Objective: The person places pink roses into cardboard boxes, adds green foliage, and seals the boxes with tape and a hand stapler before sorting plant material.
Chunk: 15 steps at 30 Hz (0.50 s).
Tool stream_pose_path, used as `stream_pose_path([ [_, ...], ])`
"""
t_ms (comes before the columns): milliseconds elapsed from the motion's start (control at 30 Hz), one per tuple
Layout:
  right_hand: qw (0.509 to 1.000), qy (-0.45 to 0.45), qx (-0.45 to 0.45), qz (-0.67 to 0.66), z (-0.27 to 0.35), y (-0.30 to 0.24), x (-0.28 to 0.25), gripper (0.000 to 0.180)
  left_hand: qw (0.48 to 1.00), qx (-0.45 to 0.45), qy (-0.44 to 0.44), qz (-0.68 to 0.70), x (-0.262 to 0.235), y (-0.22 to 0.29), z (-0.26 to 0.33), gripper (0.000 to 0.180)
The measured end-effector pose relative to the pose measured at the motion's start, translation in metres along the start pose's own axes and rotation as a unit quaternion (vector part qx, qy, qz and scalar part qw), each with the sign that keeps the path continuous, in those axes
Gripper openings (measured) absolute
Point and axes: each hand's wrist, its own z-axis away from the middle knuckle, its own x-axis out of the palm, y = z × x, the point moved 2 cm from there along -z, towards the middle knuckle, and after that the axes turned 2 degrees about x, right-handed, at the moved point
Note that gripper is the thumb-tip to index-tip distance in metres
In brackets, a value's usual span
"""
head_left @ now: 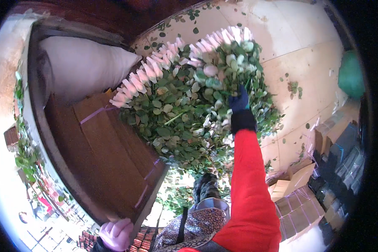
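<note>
My right hand (238,102), in a dark blue glove with a black cuff, reaches forward into a heap of leafy green stems (168,111). Its fingers appear closed round the stems of a leafy bunch (240,63), though leaves partly cover them. Rows of flower heads in pale pink-white sleeves (146,74) line the far side of the heap. My left hand (116,234), pinkish-lilac with a dark cuff, is curled closed at the near end of the cardboard-covered surface. Whatever it might hold is hidden.
Flat brown cardboard (103,151) with purple ties lies at left, below a large white sack (86,63). Loose leaves dot the pale floor (296,63). Tied cardboard boxes (300,212) and dark wrapped bundles (344,161) stand at right, near a green rounded object (351,74).
</note>
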Motion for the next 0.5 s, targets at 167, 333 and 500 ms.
stream_pose_path([
  [167,0.997,-0.045,0.026,0.052,0.169,-0.162,-0.007,0.049,0.999,0.015,0.026,0.014,-0.015,0.008,-0.001,0.024],
  [333,0.996,0.035,-0.002,0.085,0.333,-0.306,-0.023,0.047,0.992,0.028,0.112,0.054,-0.013,0.007,0.008,0.020],
  [500,0.979,0.055,-0.092,0.176,0.495,-0.431,-0.011,0.045,0.987,0.037,0.144,0.064,0.000,0.005,0.031,0.035],
])
